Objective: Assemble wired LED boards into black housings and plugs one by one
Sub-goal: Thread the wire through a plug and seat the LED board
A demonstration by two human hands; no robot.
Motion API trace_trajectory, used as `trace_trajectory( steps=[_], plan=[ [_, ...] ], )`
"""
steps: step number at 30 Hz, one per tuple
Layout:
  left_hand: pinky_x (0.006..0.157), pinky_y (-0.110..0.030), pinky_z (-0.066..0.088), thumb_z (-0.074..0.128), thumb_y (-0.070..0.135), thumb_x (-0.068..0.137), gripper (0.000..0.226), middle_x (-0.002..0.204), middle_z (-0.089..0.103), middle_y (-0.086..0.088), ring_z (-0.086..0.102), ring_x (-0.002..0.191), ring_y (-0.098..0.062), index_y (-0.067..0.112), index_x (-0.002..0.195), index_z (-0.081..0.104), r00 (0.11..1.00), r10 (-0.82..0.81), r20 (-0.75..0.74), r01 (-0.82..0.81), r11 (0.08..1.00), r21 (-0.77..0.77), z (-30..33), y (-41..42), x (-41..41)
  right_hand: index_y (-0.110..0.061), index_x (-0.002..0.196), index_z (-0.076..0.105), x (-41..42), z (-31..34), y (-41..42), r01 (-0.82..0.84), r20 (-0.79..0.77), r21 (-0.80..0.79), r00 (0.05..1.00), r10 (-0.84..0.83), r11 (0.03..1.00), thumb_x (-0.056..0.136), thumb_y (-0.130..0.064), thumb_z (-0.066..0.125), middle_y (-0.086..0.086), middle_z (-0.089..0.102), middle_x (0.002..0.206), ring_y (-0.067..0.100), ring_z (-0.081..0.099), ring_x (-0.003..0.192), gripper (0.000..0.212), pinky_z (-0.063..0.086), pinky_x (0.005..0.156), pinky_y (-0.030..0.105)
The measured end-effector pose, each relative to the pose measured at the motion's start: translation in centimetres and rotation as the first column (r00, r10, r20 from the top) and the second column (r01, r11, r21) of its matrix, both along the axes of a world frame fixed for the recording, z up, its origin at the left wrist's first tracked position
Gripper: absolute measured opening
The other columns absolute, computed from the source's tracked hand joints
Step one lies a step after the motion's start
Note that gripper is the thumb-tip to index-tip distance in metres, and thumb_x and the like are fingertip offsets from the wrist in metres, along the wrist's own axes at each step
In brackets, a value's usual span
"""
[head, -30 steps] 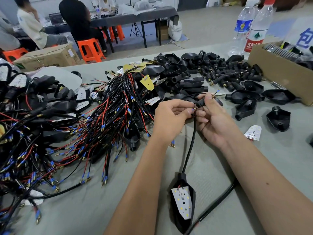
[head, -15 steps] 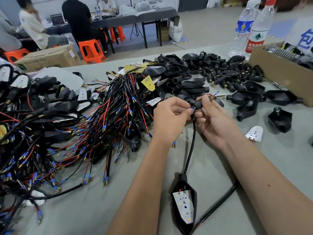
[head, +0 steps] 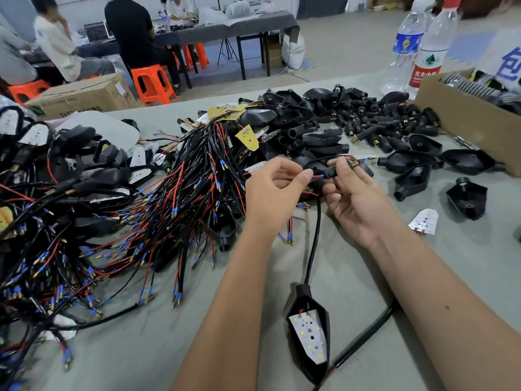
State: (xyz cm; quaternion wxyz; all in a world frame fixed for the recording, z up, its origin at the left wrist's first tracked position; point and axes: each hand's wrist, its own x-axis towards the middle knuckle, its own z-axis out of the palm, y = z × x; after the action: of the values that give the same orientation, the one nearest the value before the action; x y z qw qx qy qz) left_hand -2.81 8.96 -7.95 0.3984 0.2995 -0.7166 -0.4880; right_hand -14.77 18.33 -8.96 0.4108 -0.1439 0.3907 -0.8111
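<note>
My right hand [head: 356, 198] grips a small black plug [head: 334, 171] with a brass tip, held above the table. My left hand [head: 275, 190] pinches the red wire [head: 315, 176] at the plug's near end. A black cable [head: 315, 241] hangs down from the plug to a black housing [head: 308, 337] lying near the table's front edge, with a white LED board [head: 310, 335] seated in it. A big tangle of wired boards [head: 127, 210] covers the left of the table. Loose black plugs [head: 375, 122] and empty housings [head: 411, 182] lie behind and to the right.
A cardboard box [head: 465, 119] of parts stands at the right edge, with two water bottles [head: 423, 49] behind it. A loose LED board [head: 424, 221] lies right of my right wrist. A second black cable [head: 363, 337] runs under my right forearm. People sit at a far table.
My hands have drawn slightly apart. The plug is now slid along the cable and a short length of red wire shows between my left fingertips and the plug.
</note>
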Motion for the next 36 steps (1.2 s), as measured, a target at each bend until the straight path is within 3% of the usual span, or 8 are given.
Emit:
trace_trajectory(
  steps=[2, 5, 11, 15, 19, 23, 31, 36],
  plan=[
    [0.074, -0.027, 0.059, 0.077, 0.017, 0.09, 0.004, 0.081, 0.077, 0.0, 0.075, 0.077, -0.014, 0.017, 0.087, 0.075, 0.997, -0.071, 0.028, 0.07, 0.997, 0.043, 0.0, -0.5, 0.5, -0.016, 0.081, 0.078, -0.2, -0.1, 0.0, 0.012, 0.022, -0.02, 1.0, -0.011, 1.0, 0.088, -0.026, 0.071, 0.005, 0.059, 0.074, 0.009, 0.056, 0.059, 0.014, 0.046, 0.048, 0.013],
    [0.071, -0.027, 0.057, 0.074, 0.007, 0.09, 0.012, 0.078, 0.076, 0.001, 0.074, 0.073, -0.017, 0.015, 0.081, 0.077, 0.991, -0.129, 0.043, 0.128, 0.991, 0.033, -0.1, -0.7, 0.7, -0.014, 0.082, 0.076, -0.3, -0.1, 0.0, 0.017, 0.046, -0.04, 0.999, -0.015, 0.999, 0.086, -0.025, 0.071, 0.007, 0.057, 0.075, 0.009, 0.055, 0.059, 0.013, 0.045, 0.047, 0.013],
    [0.074, -0.042, 0.059, 0.076, 0.006, 0.087, 0.014, 0.073, 0.073, -0.003, 0.066, 0.069, -0.017, 0.016, 0.077, 0.077, 0.989, -0.142, 0.049, 0.144, 0.989, -0.028, 0.0, -0.6, 0.5, -0.009, 0.094, 0.066, -0.4, 0.1, 0.1, -0.003, 0.071, -0.064, 0.997, 0.008, 0.998, 0.092, -0.021, 0.067, -0.003, 0.057, 0.061, 0.007, 0.052, 0.058, 0.013, 0.041, 0.045, 0.011],
    [0.063, -0.036, 0.05, 0.076, 0.005, 0.087, 0.013, 0.072, 0.071, -0.011, 0.059, 0.065, -0.013, 0.013, 0.076, 0.076, 0.965, -0.223, 0.14, 0.233, 0.971, -0.059, 0.0, -0.3, 0.4, -0.009, 0.095, 0.064, -0.3, 0.1, 0.1, -0.006, 0.042, -0.106, 0.999, 0.01, 0.994, 0.098, -0.022, 0.061, -0.006, 0.053, 0.056, 0.005, 0.052, 0.056, 0.014, 0.039, 0.045, 0.011],
    [0.064, -0.026, 0.051, 0.076, 0.009, 0.088, 0.013, 0.072, 0.071, -0.005, 0.061, 0.065, -0.011, 0.017, 0.078, 0.076, 0.972, -0.188, 0.141, 0.2, 0.977, -0.078, -0.3, 0.0, 0.1, -0.01, 0.097, 0.065, -0.4, 0.0, 0.0, 0.009, -0.014, -0.11, 1.0, -0.01, 0.994, 0.095, -0.024, 0.062, -0.009, 0.051, 0.051, 0.005, 0.052, 0.055, 0.014, 0.038, 0.046, 0.011],
    [0.075, -0.042, 0.06, 0.07, 0.014, 0.093, 0.013, 0.074, 0.075, 0.0, 0.071, 0.075, -0.021, 0.022, 0.084, 0.076, 0.983, -0.173, 0.064, 0.176, 0.983, -0.052, -0.1, 0.0, 0.1, -0.009, 0.095, 0.068, -0.4, -0.2, -0.1, 0.001, -0.013, -0.093, 1.0, -0.003, 0.996, 0.098, -0.019, 0.063, -0.007, 0.055, 0.053, 0.006, 0.053, 0.055, 0.012, 0.039, 0.046, 0.013],
    [0.062, -0.032, 0.054, 0.071, 0.01, 0.089, 0.015, 0.064, 0.07, 0.002, 0.062, 0.061, -0.01, 0.018, 0.077, 0.076, 0.982, -0.145, 0.122, 0.151, 0.988, -0.044, -0.1, 0.2, 0.0, -0.01, 0.096, 0.069, 0.0, -0.1, 0.1, -0.019, -0.095, -0.039, 0.995, 0.015, 0.999, 0.089, -0.024, 0.069, -0.004, 0.059, 0.065, 0.007, 0.053, 0.056, 0.016, 0.039, 0.045, 0.014],
    [0.066, -0.035, 0.056, 0.07, 0.008, 0.091, 0.015, 0.071, 0.072, 0.001, 0.067, 0.066, -0.02, 0.017, 0.08, 0.077, 0.983, -0.148, 0.105, 0.155, 0.986, -0.063, -0.1, 0.5, -0.2, -0.011, 0.098, 0.067, 0.4, 0.1, 0.0, -0.015, -0.167, 0.008, 0.986, 0.016, 1.0, 0.083, -0.028, 0.071, -0.003, 0.061, 0.07, 0.005, 0.051, 0.054, 0.024, 0.038, 0.045, 0.014]
  ],
)
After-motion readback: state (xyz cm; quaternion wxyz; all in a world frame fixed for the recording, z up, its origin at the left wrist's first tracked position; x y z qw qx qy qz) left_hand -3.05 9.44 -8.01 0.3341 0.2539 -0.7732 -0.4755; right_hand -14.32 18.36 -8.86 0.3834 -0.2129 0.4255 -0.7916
